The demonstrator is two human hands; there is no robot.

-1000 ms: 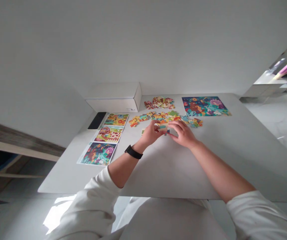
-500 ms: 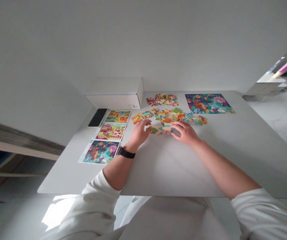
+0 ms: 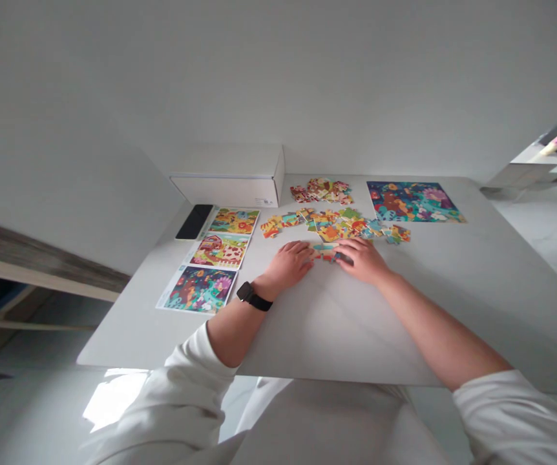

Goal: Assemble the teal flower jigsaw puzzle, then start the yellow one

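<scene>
A short strip of joined puzzle pieces lies on the white table between my hands, with pale blue, cream and red on it. My left hand, a black watch on its wrist, rests flat over the strip's left end, fingers stretched out and hiding the pieces there. At the right end, my right hand has its fingers and thumb around the pieces' edge. Just beyond the hands spreads a loose pile of yellow, orange and green puzzle pieces.
Farther back is a smaller heap of reddish puzzle pieces. A dark blue picture sheet lies at the back right. On the left are a white box, a black phone and a sheet with three pictures.
My left hand has turned over from the strip's left side and flattened onto it, covering the green part. The right hand stays at the right end. The view has shifted slightly.
</scene>
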